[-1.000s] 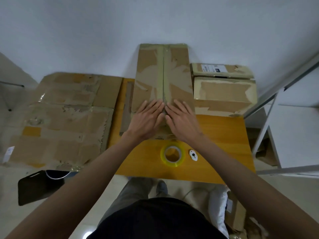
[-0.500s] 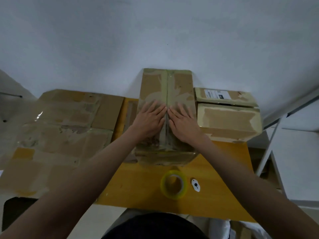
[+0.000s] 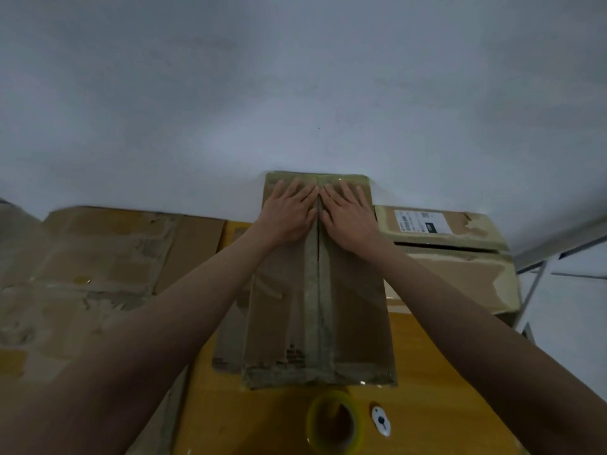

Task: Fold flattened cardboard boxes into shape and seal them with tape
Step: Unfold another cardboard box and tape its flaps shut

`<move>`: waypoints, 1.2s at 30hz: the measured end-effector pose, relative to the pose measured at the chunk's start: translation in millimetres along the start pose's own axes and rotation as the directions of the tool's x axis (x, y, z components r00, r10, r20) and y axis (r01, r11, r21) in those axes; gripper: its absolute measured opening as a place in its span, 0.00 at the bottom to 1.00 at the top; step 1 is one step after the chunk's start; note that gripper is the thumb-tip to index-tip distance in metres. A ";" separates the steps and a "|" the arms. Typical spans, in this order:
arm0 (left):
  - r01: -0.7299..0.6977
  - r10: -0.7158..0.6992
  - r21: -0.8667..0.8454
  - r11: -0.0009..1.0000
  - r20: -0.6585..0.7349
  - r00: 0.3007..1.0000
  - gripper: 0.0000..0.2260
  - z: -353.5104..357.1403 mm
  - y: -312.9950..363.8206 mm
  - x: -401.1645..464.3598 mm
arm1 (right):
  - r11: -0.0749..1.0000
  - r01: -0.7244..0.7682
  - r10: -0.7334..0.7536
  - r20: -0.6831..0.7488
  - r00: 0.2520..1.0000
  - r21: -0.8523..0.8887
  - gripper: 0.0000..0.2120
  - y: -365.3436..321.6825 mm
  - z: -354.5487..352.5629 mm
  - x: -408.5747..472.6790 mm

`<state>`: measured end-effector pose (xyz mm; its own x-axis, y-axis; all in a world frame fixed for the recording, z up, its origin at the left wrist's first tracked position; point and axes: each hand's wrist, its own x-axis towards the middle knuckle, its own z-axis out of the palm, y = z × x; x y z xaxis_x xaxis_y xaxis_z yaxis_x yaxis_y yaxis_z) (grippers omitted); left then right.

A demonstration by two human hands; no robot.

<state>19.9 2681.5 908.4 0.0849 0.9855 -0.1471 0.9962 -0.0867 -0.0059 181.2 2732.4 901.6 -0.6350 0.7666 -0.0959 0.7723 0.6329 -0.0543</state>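
Your left hand point(image 3: 289, 213) and right hand point(image 3: 348, 215) lie flat, fingers spread, pressing the taped seam point(image 3: 315, 307) at the box's point(image 3: 354, 316) far end, twelve o'clock. Tape roll point(image 3: 335, 421) sits at six o'clock on the yellow table point(image 3: 433, 372).

Dim, soft, wide-angle edge distortion

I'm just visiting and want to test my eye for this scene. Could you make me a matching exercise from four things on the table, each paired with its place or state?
Things:
1. tape roll
2. tall box
3. labelled box
4. white tag

Places or states:
A. pressed flat by both hands
B. right of the tall box
C. nearest edge, yellow
D. just right of the tape roll

Pairs: 1-C, 2-A, 3-B, 4-D
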 end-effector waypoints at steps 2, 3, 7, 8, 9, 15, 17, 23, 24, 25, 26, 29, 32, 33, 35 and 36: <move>0.005 -0.006 -0.032 0.999 -0.016 1.000 0.26 1.4 -6.6 12.3 | 0.999 0.012 -0.011 -0.018 1.000 0.030 0.27 6.5 -1.8 14.5; 0.002 -0.004 -0.058 0.998 -0.025 1.000 0.27 4.1 -7.7 15.0 | 0.998 0.028 -0.026 -0.025 0.999 0.051 0.27 8.8 -0.9 18.8; -0.029 0.019 -0.129 0.991 -0.076 0.997 0.29 26.7 -3.5 -0.4 | 0.988 0.098 -0.088 -0.089 0.992 0.119 0.26 10.5 14.3 4.3; -0.039 0.026 -0.136 0.990 -0.095 0.995 0.29 31.1 -3.5 -6.0 | 0.984 0.114 -0.098 -0.117 0.988 0.137 0.26 11.8 18.4 -2.1; -0.044 0.026 -0.152 0.987 -0.119 0.993 0.28 33.0 -4.9 -7.9 | 0.979 0.123 -0.100 -0.143 0.985 0.160 0.26 14.3 20.2 -4.7; 0.014 -0.074 -0.307 0.952 -0.183 0.980 0.22 14.1 -8.4 34.5 | 0.963 0.082 -0.024 -0.221 0.975 0.256 0.20 21.0 9.9 34.0; 0.029 -0.095 -0.361 0.932 -0.166 0.982 0.18 10.3 -10.5 48.1 | 0.947 0.061 0.009 -0.217 0.976 0.314 0.16 19.9 9.2 46.4; 0.132 -0.256 -0.548 0.826 -0.156 0.954 0.11 4.3 -17.9 62.7 | 0.871 -0.031 0.185 -0.267 0.946 0.491 0.07 18.9 7.1 57.0; 0.134 -0.258 -0.532 0.836 -0.167 0.952 0.11 3.3 -18.2 63.0 | 0.868 -0.028 0.188 -0.274 0.943 0.497 0.07 16.8 5.3 57.3; 0.121 -0.237 -0.483 0.867 -0.186 0.954 0.13 3.1 -16.8 60.8 | 0.879 -0.021 0.173 -0.278 0.945 0.477 0.09 14.8 3.7 55.6; 0.094 -0.192 -0.415 0.905 -0.202 0.960 0.15 3.6 -13.4 55.5 | 0.901 -0.013 0.146 -0.277 0.950 0.433 0.12 13.2 3.4 50.9; -0.008 -0.041 -0.247 0.969 -0.192 0.981 0.24 13.7 -1.3 19.3 | 0.964 0.019 0.042 -0.225 0.973 0.264 0.22 6.9 9.9 16.1; -0.056 0.040 -0.156 0.986 -0.107 0.993 0.27 27.3 13.0 -36.2 | 0.984 0.067 -0.041 -0.159 0.986 0.164 0.27 -2.5 18.9 -35.7; -0.069 0.059 -0.139 0.988 -0.076 0.995 0.28 30.2 18.1 -54.8 | 0.986 0.079 -0.060 -0.130 0.990 0.145 0.29 -6.8 21.5 -52.6; -0.092 0.088 -0.121 0.988 -0.041 0.995 0.29 34.0 27.9 -87.0 | 0.989 0.103 -0.095 -0.085 0.992 0.104 0.32 -14.7 25.9 -82.7; -0.100 0.097 -0.111 0.989 -0.037 0.995 0.29 34.9 31.9 -100.3 | 0.990 0.113 -0.107 -0.069 0.992 0.088 0.33 -18.4 28.3 -96.4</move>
<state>42.6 2574.8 888.4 0.1816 0.9772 -0.1105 0.9785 -0.1684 0.1189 228.7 2643.8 883.7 -0.7138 0.7001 -0.0204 0.6943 0.7034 -0.1521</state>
